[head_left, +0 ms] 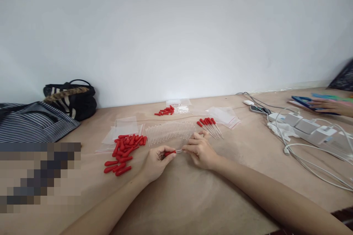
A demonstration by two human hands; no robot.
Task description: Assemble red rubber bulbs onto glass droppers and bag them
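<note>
Two hands, both pinched: left hand (158,161) grips a red bulb (170,152), right hand (200,150) a thin clear tube (179,151), the pair end to end between them; seating depth too small to tell. Best kept in line, held near the joint, pressed gently; sideways force could snap it. Loose bulbs (128,147) left of left hand; tube row (171,132) beyond both.

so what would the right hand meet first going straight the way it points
The right hand would probably meet the red bulb in the left hand first, though depth is unclear.
</note>
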